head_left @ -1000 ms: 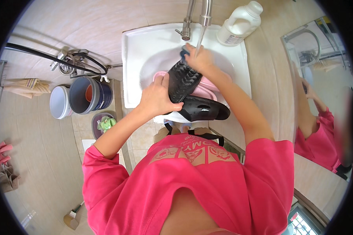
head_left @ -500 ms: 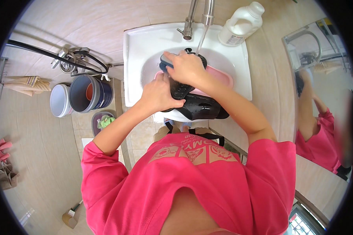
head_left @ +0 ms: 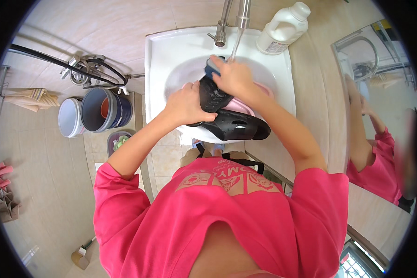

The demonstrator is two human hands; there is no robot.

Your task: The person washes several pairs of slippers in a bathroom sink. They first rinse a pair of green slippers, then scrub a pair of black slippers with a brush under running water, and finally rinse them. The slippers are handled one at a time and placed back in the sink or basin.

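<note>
My left hand is closed around the near end of a wet black slipper, tilted over the sink with its ridged side up. In my right hand, slightly smeared by motion, is a scrubbing brush with a grey back and a dark blue lower part. The brush rests at the slipper's far end. A second black slipper lies across the front of the sink, just below the first. Behind both, partly hidden, sits a pink basin.
Water runs from the tap into the white sink. A white jug stands at the back right corner. Buckets are on the left, below a shower valve. A mirror hangs at right.
My right hand has moved the brush rightward and a little farther away along the slipper. The slipper's far end has shifted, while my left hand still grips its near end.
</note>
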